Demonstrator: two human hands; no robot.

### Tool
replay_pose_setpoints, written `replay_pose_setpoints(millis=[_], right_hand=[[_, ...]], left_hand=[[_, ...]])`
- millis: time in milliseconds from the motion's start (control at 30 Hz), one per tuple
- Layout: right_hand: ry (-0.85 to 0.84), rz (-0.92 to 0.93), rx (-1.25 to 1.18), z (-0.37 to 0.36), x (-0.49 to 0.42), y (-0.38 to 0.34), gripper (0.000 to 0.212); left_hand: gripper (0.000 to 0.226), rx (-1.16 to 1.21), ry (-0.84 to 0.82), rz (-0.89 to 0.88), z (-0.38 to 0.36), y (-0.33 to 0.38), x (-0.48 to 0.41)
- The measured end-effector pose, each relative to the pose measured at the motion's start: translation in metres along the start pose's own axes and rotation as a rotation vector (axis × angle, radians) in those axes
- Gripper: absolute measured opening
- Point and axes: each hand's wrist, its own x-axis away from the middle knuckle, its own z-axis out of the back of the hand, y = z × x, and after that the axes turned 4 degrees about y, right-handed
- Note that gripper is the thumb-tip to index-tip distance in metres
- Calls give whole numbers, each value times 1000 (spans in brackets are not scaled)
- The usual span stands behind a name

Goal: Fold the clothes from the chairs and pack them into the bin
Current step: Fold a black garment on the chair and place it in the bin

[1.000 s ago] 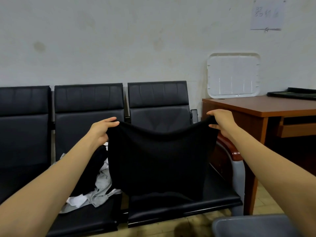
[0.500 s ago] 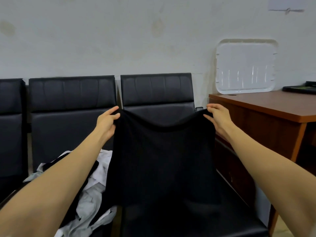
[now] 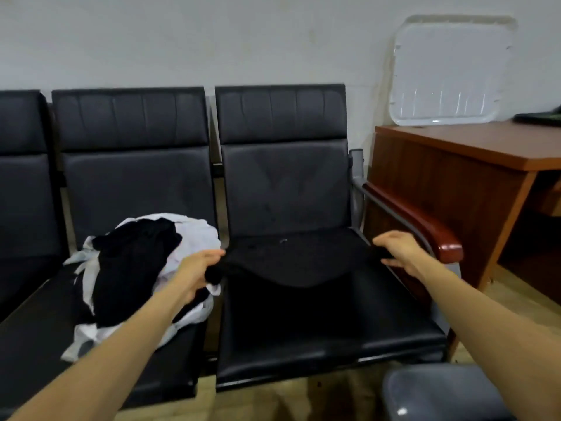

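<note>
Left hand (image 3: pixel 197 268), right hand (image 3: pixel 397 250) each pinch corner of black garment (image 3: pixel 291 265) over chair (image 3: pixel 282 183) seat; grey bin (image 3: pixel 440 393) nearby, contents unseen.

The grey plastic bin (image 3: pixel 425 390) is chopped off by the bottom edge, and the right forearm (image 3: pixel 501 335) covers its right side. The black cloth garment (image 3: pixel 291 265) pretty much melts into the black leather chair seat (image 3: pixel 394 314), so its near edge is anyone's guess. The dark flat thing (image 3: pixel 540 118) at the brown wooden desk's (image 3: pixel 470 144) far edge is cut off too, no clue what it is.
</note>
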Motion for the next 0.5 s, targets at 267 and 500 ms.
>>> replay_pose_setpoints(millis=[267, 500], right_hand=[[-12, -36, 524, 25, 43, 113, 4], [-43, 267, 1056, 16, 67, 120, 28]], left_hand=[[17, -387, 101, 82, -6, -96, 57], [28, -497, 98, 76, 0, -107, 76]])
